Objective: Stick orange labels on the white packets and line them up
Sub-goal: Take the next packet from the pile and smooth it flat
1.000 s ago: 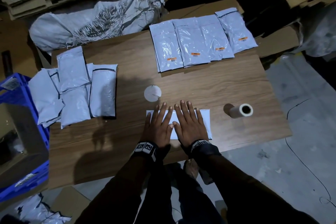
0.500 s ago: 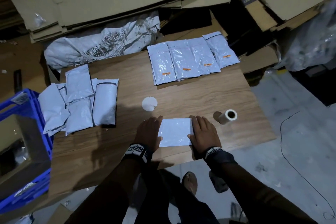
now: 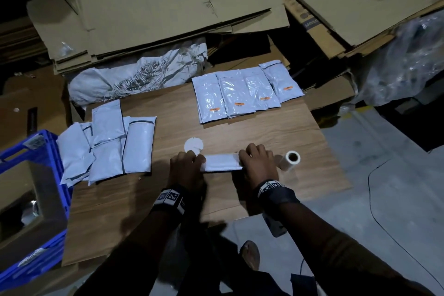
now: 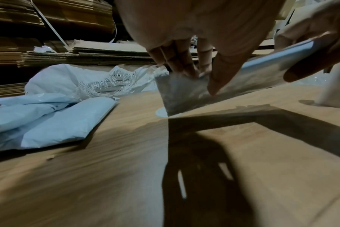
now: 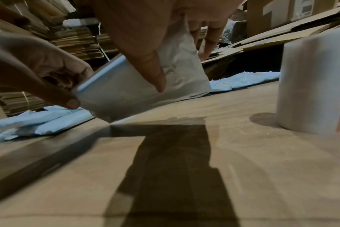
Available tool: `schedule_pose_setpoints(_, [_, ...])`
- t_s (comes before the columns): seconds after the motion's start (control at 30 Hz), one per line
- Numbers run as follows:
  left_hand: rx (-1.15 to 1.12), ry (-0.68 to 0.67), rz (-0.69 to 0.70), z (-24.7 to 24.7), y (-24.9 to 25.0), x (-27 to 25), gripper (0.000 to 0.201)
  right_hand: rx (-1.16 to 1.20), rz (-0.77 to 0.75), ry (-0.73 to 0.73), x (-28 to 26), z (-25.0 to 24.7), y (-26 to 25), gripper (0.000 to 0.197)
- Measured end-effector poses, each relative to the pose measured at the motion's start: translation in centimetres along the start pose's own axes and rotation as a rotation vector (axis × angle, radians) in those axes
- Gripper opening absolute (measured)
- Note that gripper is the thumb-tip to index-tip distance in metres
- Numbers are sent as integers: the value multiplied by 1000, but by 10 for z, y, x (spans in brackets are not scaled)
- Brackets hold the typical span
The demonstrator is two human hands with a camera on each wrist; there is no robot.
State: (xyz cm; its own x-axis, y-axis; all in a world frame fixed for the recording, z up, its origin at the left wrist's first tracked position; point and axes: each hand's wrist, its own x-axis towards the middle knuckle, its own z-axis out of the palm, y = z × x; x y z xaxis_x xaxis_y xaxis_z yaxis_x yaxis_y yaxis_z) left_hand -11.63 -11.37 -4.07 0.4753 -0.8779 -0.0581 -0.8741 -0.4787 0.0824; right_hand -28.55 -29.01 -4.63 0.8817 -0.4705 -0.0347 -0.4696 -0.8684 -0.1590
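Both hands hold one white packet by its short ends, tilted up on its far edge above the wooden table. My left hand pinches the left end between thumb and fingers. My right hand pinches the right end the same way. A row of several packets with orange labels lies at the far right of the table. A loose pile of unlabelled packets lies at the left. The label roll lies just right of my right hand.
A round white disc lies on the table behind the held packet. A blue crate stands off the table's left edge. A crumpled white sack and flattened cardboard lie behind. Grey floor is at the right.
One second ago both hands pressed flat on the packet lying on the table. They slid out to its ends, gripped it and tipped it up on edge. The head view has shifted.
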Motion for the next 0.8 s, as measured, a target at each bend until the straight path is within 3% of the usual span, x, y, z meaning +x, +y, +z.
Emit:
schedule_pose_setpoints(0.1, [-81,-178,6,26,0,-14,36,-2,16,-229,-8,19,0,48])
schedule_pose_setpoints(0.2, [-99,-372,3,44,5,-32,58,-5,29,-320,-27,41,8,41])
schedule_pose_setpoints(0.3, [-154,-324,2,46,5,-37,56,29,29,-280,-32,48,11,36])
schedule_pose_setpoints(0.43, [-236,-84,7,51,0,-25,39,187,-34,-45,-17,52,4,29])
schedule_pose_setpoints(0.5, [-229,41,29,53,3,-13,41,228,-86,-9,-6,57,-7,39])
schedule_pose_setpoints(0.57, [-229,98,42,56,7,-2,50,252,-104,-68,6,63,-19,58])
schedule_pose_setpoints(0.63, [-246,67,12,61,11,6,56,248,-92,-150,16,73,-33,69])
schedule_pose_setpoints(0.8, [-184,-132,-118,100,11,10,63,186,0,-189,21,107,-48,65])
